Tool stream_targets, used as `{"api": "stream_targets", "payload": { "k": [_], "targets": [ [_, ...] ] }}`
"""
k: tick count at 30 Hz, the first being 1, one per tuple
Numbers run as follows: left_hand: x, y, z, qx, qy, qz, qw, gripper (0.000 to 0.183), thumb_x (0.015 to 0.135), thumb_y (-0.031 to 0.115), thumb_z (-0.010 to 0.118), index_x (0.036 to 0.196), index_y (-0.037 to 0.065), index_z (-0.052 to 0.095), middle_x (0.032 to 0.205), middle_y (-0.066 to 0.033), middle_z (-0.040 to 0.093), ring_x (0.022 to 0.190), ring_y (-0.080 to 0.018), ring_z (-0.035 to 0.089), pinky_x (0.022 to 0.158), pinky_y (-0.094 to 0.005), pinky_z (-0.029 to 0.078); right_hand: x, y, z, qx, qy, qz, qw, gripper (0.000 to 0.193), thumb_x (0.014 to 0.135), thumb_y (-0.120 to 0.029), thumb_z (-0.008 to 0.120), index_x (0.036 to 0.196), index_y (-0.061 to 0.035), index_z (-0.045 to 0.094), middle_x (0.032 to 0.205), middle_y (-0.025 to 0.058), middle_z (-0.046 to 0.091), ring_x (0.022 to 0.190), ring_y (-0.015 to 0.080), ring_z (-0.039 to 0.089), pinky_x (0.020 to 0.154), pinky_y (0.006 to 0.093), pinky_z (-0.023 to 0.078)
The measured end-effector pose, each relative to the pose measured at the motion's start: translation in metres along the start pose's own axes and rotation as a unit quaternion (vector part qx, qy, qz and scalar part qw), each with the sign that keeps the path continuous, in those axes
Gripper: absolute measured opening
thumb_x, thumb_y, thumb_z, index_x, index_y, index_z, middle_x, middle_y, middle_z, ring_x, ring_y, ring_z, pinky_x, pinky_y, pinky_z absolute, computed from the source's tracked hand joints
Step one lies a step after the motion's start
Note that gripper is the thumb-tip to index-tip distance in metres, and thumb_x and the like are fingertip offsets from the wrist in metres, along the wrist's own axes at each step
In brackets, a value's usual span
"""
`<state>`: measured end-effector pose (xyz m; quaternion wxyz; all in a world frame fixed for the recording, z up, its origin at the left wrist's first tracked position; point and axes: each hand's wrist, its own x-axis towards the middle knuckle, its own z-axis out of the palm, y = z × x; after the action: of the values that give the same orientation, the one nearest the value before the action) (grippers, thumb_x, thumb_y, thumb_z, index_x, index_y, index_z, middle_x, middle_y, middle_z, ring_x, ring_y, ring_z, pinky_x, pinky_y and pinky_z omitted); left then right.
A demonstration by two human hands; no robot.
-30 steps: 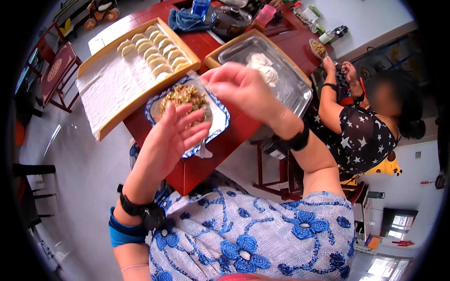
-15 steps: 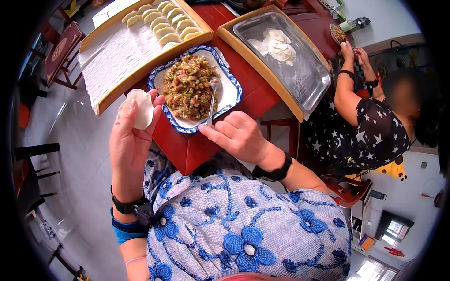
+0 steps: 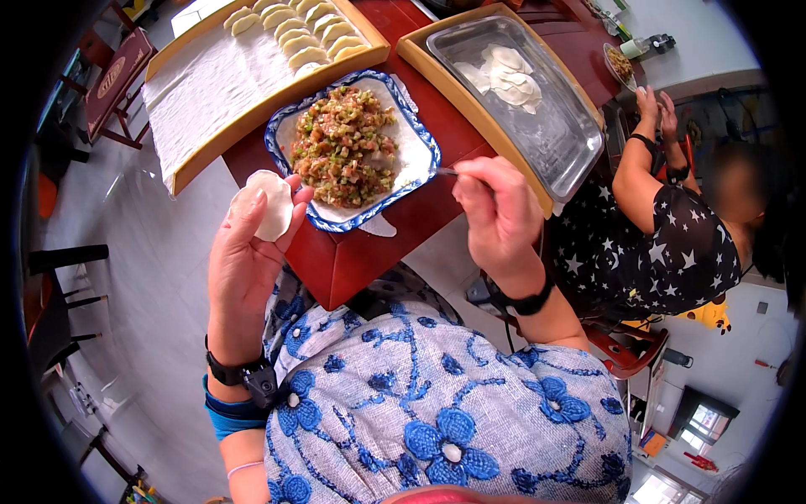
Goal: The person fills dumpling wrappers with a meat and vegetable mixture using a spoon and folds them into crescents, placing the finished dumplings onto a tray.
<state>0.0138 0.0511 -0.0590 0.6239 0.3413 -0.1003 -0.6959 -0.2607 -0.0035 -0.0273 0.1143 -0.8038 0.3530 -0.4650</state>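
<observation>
A round, pale dumpling wrapper (image 3: 275,208) lies across the fingers of my left hand (image 3: 252,252), with the thumb resting on it. My right hand (image 3: 502,206) pinches the thin metal handle of a spoon (image 3: 446,171) at the right rim of a blue-and-white square dish (image 3: 417,181). Chopped meat and vegetable filling (image 3: 344,143) is heaped in that dish, and the spoon's head cannot be made out clearly against it. My left fingertips are close to the dish's lower left side.
Behind the dish, a wooden tray (image 3: 197,164) lined with white cloth holds rows of folded dumplings (image 3: 306,38). To the right, a metal tray (image 3: 558,143) contains stacked wrappers (image 3: 508,77). Another person (image 3: 663,227) sits at the red table (image 3: 344,260), hands near a small plate (image 3: 620,65).
My right hand has taken up the spoon and moved right and up, swinging its handle toward the dish's right rim. My left hand with the wrapper has shifted slightly right and down.
</observation>
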Motion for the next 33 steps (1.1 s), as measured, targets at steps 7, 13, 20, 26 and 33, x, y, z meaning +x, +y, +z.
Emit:
{"api": "stream_targets", "payload": {
  "k": [7, 13, 20, 26, 33],
  "targets": [
    [0.007, -0.008, 0.008, 0.009, -0.011, -0.034, 0.999, 0.042, 0.1, 0.01, 0.05, 0.135, -0.008, 0.037, 0.133, -0.0283, 0.05, 0.121, -0.0379, 0.055, 0.097, -0.0385, 0.054, -0.005, 0.013, 0.019, -0.038, -0.075, -0.13, 0.988, 0.027, 0.079, 0.003, 0.071, 0.102, -0.0031, 0.058, 0.083, 0.0084, 0.063, 0.065, 0.0245, 0.06, 0.055, 0.0331, 0.048],
    [0.011, -0.009, 0.007, 0.021, -0.018, -0.042, 0.999, 0.043, 0.099, 0.011, 0.051, 0.136, -0.007, 0.037, 0.133, -0.0283, 0.051, 0.12, -0.0368, 0.057, 0.096, -0.0383, 0.055, 0.001, 0.022, 0.034, -0.053, -0.107, -0.145, 0.982, 0.025, 0.077, 0.001, 0.068, 0.1, -0.0024, 0.058, 0.079, 0.0074, 0.06, 0.068, 0.0245, 0.06, 0.057, 0.0339, 0.052],
    [0.013, -0.01, 0.007, 0.004, -0.013, -0.042, 0.999, 0.04, 0.1, 0.011, 0.05, 0.134, -0.005, 0.038, 0.13, -0.0292, 0.053, 0.116, -0.038, 0.059, 0.095, -0.0396, 0.055, 0.008, 0.033, 0.021, -0.128, -0.077, -0.063, 0.987, 0.018, 0.078, 0.003, 0.072, 0.092, -0.0036, 0.062, 0.075, 0.0092, 0.061, 0.06, 0.0231, 0.057, 0.055, 0.0322, 0.046],
    [0.01, -0.007, 0.005, 0.021, -0.007, -0.033, 0.999, 0.041, 0.099, 0.012, 0.051, 0.134, -0.006, 0.039, 0.131, -0.0283, 0.052, 0.119, -0.0372, 0.057, 0.095, -0.0381, 0.055, 0.008, 0.014, 0.019, 0.027, 0.015, 0.118, 0.993, 0.009, 0.085, 0.006, 0.066, 0.089, -0.0012, 0.062, 0.075, 0.0009, 0.063, 0.061, 0.0041, 0.054, 0.053, 0.021, 0.044],
    [0.011, -0.001, 0.002, 0.009, -0.017, -0.02, 1.0, 0.039, 0.099, 0.011, 0.051, 0.132, -0.006, 0.039, 0.128, -0.0302, 0.053, 0.116, -0.039, 0.059, 0.095, -0.0415, 0.055, 0.021, 0.009, 0.014, 0.072, -0.01, 0.315, 0.946, 0.004, 0.088, -0.001, 0.063, 0.09, -0.0016, 0.059, 0.076, -0.001, 0.06, 0.055, -0.0002, 0.05, 0.046, 0.0157, 0.04]
  ]
}}
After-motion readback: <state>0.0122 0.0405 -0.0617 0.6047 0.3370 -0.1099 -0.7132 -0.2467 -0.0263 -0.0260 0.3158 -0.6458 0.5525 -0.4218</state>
